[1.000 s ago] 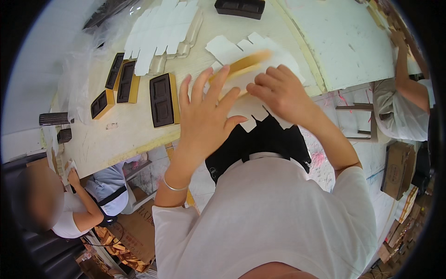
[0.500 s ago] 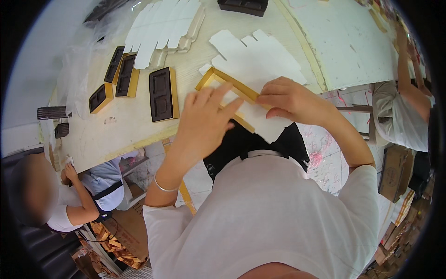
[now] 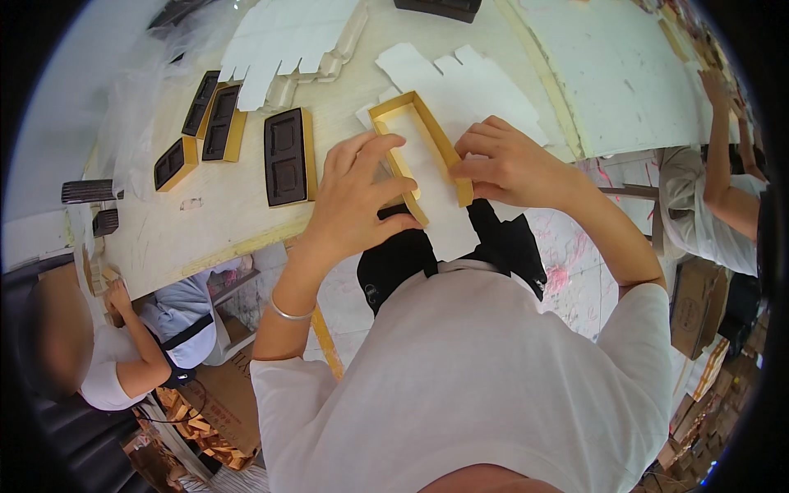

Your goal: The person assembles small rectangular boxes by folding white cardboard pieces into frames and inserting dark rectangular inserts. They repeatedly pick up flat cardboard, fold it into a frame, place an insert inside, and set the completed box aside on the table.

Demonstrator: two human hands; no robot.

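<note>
Pale table (image 3: pixel 238 209): gold box (image 3: pixel 438 140), open toward six o'clock, is held between left hand (image 3: pixel 349 195) and right hand (image 3: pixel 516 168); even squaring is advised.

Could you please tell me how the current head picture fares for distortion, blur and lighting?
Head view: fisheye distortion, with black corners and a bowed yellowish table seam; head view: left hand, right hand and gold carton fairly sharp, co-worker's head at left smeared; head view: soft light, no strong shadow across the hands.
</note>
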